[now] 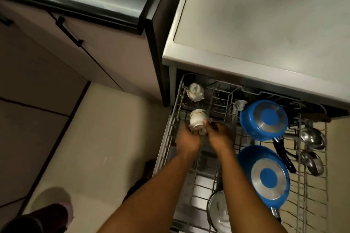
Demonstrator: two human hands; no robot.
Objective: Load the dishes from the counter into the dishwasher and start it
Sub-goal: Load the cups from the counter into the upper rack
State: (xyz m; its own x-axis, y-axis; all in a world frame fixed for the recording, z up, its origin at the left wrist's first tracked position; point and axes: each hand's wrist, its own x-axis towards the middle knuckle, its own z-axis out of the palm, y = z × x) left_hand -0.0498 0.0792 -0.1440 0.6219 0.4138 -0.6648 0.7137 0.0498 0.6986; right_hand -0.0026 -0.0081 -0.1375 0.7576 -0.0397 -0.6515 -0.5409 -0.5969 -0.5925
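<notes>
Gripping one white cup (197, 122), left hand (188, 139) and right hand (219, 136) over rack (170, 134); cup lettering unreadable.

Pulled-out grey wire dishwasher rack (171, 128): two blue upside-down frying pans (263, 119) are filling the right half, steel ladles (310, 139) lying along the right edge. A white upturned cup (195, 92) is sitting in the far left corner. Both hands (189, 139) and a second white ceramic cup (198, 121) are occupying the left side. A steel plate (217, 212) is blocking the near edge. Open wire is showing mid-left, between the forearms. The grey countertop (265, 24) is overhanging the rack's far edge.
</notes>
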